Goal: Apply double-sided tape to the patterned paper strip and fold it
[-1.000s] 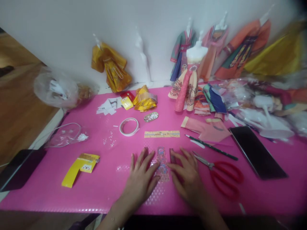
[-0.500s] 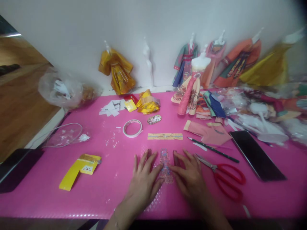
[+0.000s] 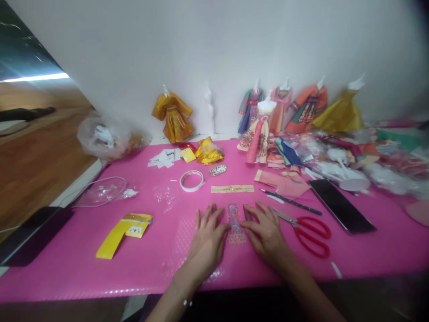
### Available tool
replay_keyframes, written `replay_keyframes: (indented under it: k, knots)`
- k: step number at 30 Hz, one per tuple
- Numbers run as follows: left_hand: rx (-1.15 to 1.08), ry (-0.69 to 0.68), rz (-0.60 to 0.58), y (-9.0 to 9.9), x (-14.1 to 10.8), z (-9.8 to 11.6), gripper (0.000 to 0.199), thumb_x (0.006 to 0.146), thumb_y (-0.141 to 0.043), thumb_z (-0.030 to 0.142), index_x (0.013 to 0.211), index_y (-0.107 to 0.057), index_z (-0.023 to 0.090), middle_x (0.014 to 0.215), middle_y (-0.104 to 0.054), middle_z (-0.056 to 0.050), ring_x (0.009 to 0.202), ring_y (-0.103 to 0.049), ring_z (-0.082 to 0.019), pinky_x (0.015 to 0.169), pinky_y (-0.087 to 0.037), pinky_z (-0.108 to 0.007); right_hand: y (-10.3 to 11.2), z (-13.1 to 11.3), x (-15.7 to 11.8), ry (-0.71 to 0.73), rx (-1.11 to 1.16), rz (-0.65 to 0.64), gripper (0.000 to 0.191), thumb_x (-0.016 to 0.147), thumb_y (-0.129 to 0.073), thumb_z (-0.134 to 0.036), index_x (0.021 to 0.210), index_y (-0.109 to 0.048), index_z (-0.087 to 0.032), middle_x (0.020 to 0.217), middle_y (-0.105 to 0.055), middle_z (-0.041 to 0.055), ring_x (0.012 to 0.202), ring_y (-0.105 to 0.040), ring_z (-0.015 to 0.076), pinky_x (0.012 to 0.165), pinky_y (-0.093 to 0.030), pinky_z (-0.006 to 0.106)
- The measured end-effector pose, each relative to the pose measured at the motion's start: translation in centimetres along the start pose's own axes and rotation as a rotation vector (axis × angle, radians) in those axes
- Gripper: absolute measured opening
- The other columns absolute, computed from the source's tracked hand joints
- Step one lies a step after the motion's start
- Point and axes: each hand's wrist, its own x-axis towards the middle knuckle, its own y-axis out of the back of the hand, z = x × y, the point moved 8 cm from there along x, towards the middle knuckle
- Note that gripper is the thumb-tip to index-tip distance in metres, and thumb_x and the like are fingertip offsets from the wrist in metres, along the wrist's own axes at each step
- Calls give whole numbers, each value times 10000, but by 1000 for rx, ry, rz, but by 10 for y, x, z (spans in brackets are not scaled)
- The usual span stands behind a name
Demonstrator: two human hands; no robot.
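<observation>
Between my hands a patterned fabric strip point(image 3: 236, 226) lies flat on the pink table point(image 3: 161, 264). My left hand point(image 3: 208, 237) rests at its left side, palm down with fingers apart, thumb near the strip's edge. On the right, my right hand point(image 3: 266, 232) has its fingers spread, with thumb and index finger near the strip's right edge. A narrow dark strip point(image 3: 248, 213) shows beside my right fingertips, partly covered by them. A beige patterned strip point(image 3: 232, 189) lies farther back.
Red-handled scissors point(image 3: 311, 230), a dark pencil point(image 3: 291, 201) and a phone point(image 3: 341, 205) lie to the right. A tape roll point(image 3: 191, 181) and yellow packet point(image 3: 117, 235) are left. Small dressed forms point(image 3: 172, 118) stand along the wall, with plastic-wrapped pieces point(image 3: 342, 167) at back right.
The camera view has tilted and shifted, so the table's things appear displaced. Both hands remain beside the patterned strip, in nearly the same pose.
</observation>
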Motion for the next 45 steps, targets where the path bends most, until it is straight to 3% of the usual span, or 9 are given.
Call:
replay_keyframes:
  k: [9, 17, 25, 29, 33, 37, 40, 43, 45]
  knots:
    - [21, -5, -7, -1, -1, 2, 222, 972, -586, 215, 1176, -672, 207, 1461, -547, -149, 1458, -371, -414, 1130, -288, -760, 1, -3, 1, 7, -7, 2, 310, 934, -534, -135, 1076, -776, -267, 1322, -663, 115, 1387, -457, 383, 1109, -312, 705]
    - [-20, -17, -24, -4, 1, 0, 250, 956, -593, 187, 1194, -669, 199, 1464, -551, -159, 1459, -365, -430, 1119, -281, -781, 0, -3, 2, -9, -5, -2, 278, 945, -548, -150, 1068, -772, -260, 1325, -660, 108, 1400, -445, 359, 1130, -308, 675]
    - [-58, 10, 2, 2, 0, 5, 243, 939, -618, 211, 1177, -672, 207, 1440, -593, -159, 1442, -411, -421, 1116, -319, -770, -9, -2, -4, 104, -114, 27, 208, 936, -615, -272, 1081, -764, -265, 1332, -665, 117, 1354, -482, 390, 1081, -338, 693]
    - [-82, 17, 89, 12, -4, 6, 271, 944, -575, 183, 1208, -632, 201, 1375, -632, -161, 1416, -465, -368, 1121, -383, -714, -12, 3, -10, 166, -152, 63, 237, 928, -620, -313, 1113, -755, -251, 1350, -657, 131, 1346, -489, 413, 1056, -360, 692]
    - [-83, 22, 197, 35, -19, 0, 252, 958, -508, 160, 1176, -612, 231, 1293, -677, -136, 1364, -528, -318, 1132, -406, -672, -15, 10, -16, 192, -142, 82, 265, 916, -626, -365, 1135, -749, -280, 1381, -642, 109, 1350, -495, 416, 1049, -376, 673]
    - [54, 125, 301, 68, -37, -40, 246, 962, -495, 170, 1153, -611, 273, 1262, -696, -89, 1318, -563, -296, 1113, -437, -639, -17, 20, -21, 203, -123, 119, 265, 908, -617, -374, 1122, -751, -295, 1390, -640, 89, 1359, -493, 431, 1052, -381, 682]
    - [136, 254, 319, 95, -43, -96, 198, 964, -511, 210, 1103, -644, 257, 1217, -713, -102, 1256, -595, -340, 1077, -425, -684, -17, 24, -25, 240, -120, 136, 277, 903, -617, -355, 1143, -739, -289, 1411, -626, 95, 1343, -510, 441, 1026, -404, 693]
    - [201, 398, 324, 128, -51, -157, 189, 955, -501, 255, 1033, -670, 221, 1124, -731, -120, 1076, -674, -322, 949, -542, -554, -17, 22, -25, 300, -163, 121, 300, 912, -597, -337, 1180, -716, -273, 1371, -652, 116, 1292, -551, 446, 951, -455, 683]
    - [245, 507, 323, 146, -63, -190, 195, 946, -514, 285, 1025, -676, 211, 1090, -739, -118, 1051, -678, -327, 937, -536, -529, -14, 19, -24, 317, -182, 139, 284, 919, -580, -339, 1156, -719, -264, 1326, -678, 125, 1255, -574, 447, 910, -473, 672]
